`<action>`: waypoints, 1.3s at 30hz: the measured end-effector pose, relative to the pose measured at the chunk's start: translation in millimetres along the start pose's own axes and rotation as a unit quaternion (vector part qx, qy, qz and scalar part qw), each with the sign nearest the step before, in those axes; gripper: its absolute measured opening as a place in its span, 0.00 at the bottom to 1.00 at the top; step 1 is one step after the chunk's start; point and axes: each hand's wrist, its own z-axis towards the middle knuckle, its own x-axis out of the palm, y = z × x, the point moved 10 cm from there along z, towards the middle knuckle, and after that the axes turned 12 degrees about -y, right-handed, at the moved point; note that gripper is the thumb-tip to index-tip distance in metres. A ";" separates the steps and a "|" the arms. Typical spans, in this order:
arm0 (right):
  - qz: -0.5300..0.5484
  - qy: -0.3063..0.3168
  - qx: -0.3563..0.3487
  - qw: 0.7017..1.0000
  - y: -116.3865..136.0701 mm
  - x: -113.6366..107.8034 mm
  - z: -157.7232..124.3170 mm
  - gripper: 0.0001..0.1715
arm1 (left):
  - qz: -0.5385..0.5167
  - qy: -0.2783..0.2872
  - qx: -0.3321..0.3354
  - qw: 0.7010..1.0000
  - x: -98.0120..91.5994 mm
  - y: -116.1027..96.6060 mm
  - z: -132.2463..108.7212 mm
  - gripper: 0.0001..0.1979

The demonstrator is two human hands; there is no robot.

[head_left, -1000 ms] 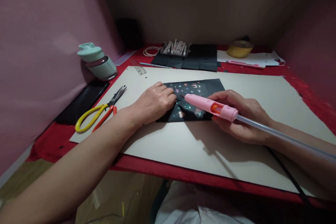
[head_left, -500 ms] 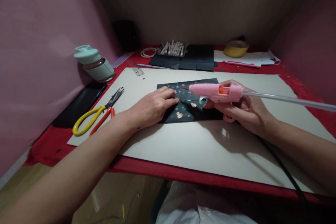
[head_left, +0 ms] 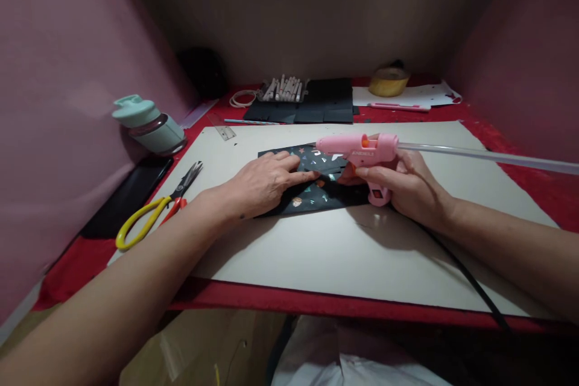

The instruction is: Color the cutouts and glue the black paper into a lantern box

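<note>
My right hand [head_left: 418,190] is closed around a pink hot glue gun [head_left: 346,148], which points left above a black paper piece [head_left: 307,196] patterned with shiny coloured shapes. A long clear glue stick [head_left: 474,157] sticks out of the gun's back end, and a black cord trails from below the hand. Flat on the left part of the paper rests my left hand [head_left: 271,184], its index finger stretched out toward the middle. The gun's nozzle tip is dark, and I cannot tell whether it touches the paper. Under everything lies a large white board [head_left: 289,259].
Left of my forearm are yellow-and-red-handled scissors [head_left: 156,211], a black phone-like slab [head_left: 126,199] and a mint-lidded bottle [head_left: 151,126]. Farther back lie a clear ruler [head_left: 223,128], a box of white markers [head_left: 284,89], black sheets [head_left: 323,99], yellow tape [head_left: 389,81] and a pink pen-like tool [head_left: 398,107].
The glue gun has turned in my right hand's grip so its handle shows more fully below. My left index finger reaches farther right. The whole view has shifted slightly.
</note>
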 end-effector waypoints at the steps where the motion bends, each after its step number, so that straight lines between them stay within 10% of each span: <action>1: 0.008 -0.003 0.004 1.000 -1.1 -0.7 0.1 0.07 | 0.004 0.022 -0.008 1.000 1.2 -0.5 2.8 0.29; 7: 0.038 -0.009 0.011 0.999 -4.7 -2.4 2.7 0.05 | 0.027 0.089 -0.055 0.994 3.2 -1.8 13.4 0.34; 16: 0.017 0.000 0.011 1.000 -4.6 -2.6 4.6 0.04 | -0.137 0.014 -0.065 0.988 3.5 14.9 3.2 0.33; 29: 0.020 -0.007 0.022 1.000 -2.0 -1.8 4.1 0.05 | 0.016 0.083 -0.081 0.993 2.0 0.2 26.4 0.39; 39: 0.011 0.009 0.007 1.000 0.1 0.1 2.2 0.08 | -0.167 -0.025 -0.059 0.984 -7.2 20.7 -11.4 0.29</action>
